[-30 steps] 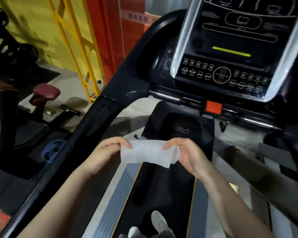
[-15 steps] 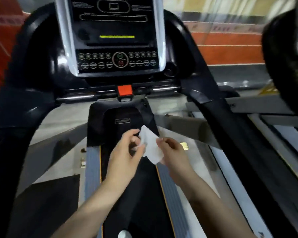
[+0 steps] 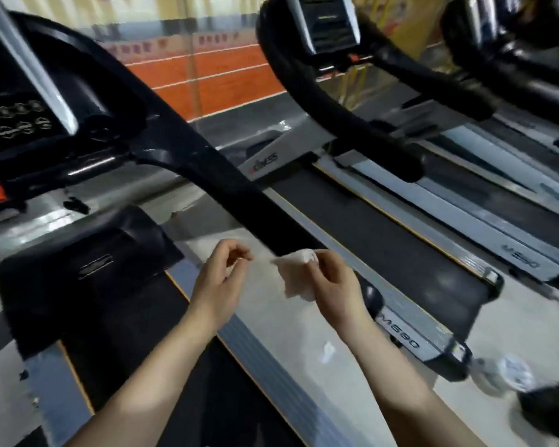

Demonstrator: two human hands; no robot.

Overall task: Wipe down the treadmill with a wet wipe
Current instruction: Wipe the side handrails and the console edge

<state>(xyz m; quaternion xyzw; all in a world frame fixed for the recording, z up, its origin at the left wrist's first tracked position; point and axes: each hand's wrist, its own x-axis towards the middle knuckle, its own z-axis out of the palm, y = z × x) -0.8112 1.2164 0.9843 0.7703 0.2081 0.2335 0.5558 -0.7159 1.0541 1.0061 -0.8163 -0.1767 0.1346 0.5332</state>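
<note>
I stand on the black treadmill; its console [image 3: 13, 124] is at the upper left, and its right handrail [image 3: 226, 185] slopes down across the middle. My right hand [image 3: 333, 285] pinches a crumpled white wet wipe [image 3: 294, 279] just below that handrail. My left hand [image 3: 220, 282] hovers a short gap to the left with thumb and fingers curled together; I see nothing in it. Both hands hang above the grey side rail [image 3: 271, 366], beside the belt [image 3: 136, 333].
A second treadmill [image 3: 400, 240] stands close on the right, its console [image 3: 326, 24] at the top. On the floor between the machines lie a small white scrap [image 3: 328, 351] and a clear crumpled plastic item [image 3: 504, 375]. The view is motion-blurred.
My view has swung right, from the console toward the right handrail. The wipe, first stretched between both hands, is now bunched in my right hand alone; my left hand has come off it.
</note>
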